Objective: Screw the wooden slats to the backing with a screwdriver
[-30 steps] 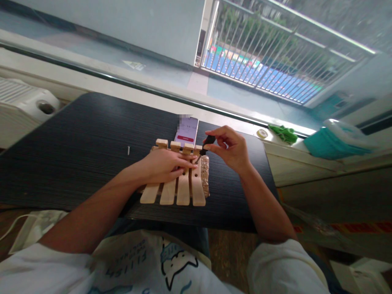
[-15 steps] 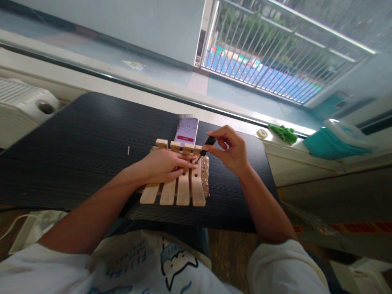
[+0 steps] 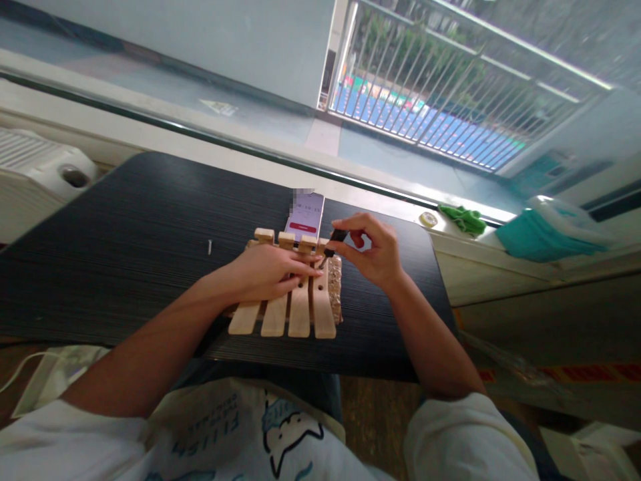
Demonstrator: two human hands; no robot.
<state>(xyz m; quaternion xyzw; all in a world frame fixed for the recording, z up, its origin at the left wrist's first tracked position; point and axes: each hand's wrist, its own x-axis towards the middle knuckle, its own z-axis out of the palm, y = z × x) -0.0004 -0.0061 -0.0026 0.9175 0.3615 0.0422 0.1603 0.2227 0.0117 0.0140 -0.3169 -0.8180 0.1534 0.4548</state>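
A small wooden rack of several pale slats (image 3: 299, 317) lies on the dark table, with a bubble-wrapped piece (image 3: 336, 287) under its right side. My left hand (image 3: 260, 270) rests flat across the slats, its fingers stretched toward the rightmost slat. Pinched in my right hand (image 3: 373, 247) is a black-handled screwdriver (image 3: 336, 240). It leans over the rightmost slat, its tip down by the upper hole near my left fingertips. Whether the tip sits in a screw head cannot be made out. Dark holes show lower on the two right slats.
A phone (image 3: 304, 217) with a lit screen lies just behind the rack. A small light screw or pin (image 3: 209, 247) lies on the black table (image 3: 150, 220) to the left. On the sill at right are a tape roll (image 3: 428, 219), a green cloth (image 3: 463, 219) and a teal bag (image 3: 535, 230).
My right hand has shifted slightly left and down, its fingers turned on the screwdriver handle, which stands a little more upright. My left hand and the rack have stayed put.
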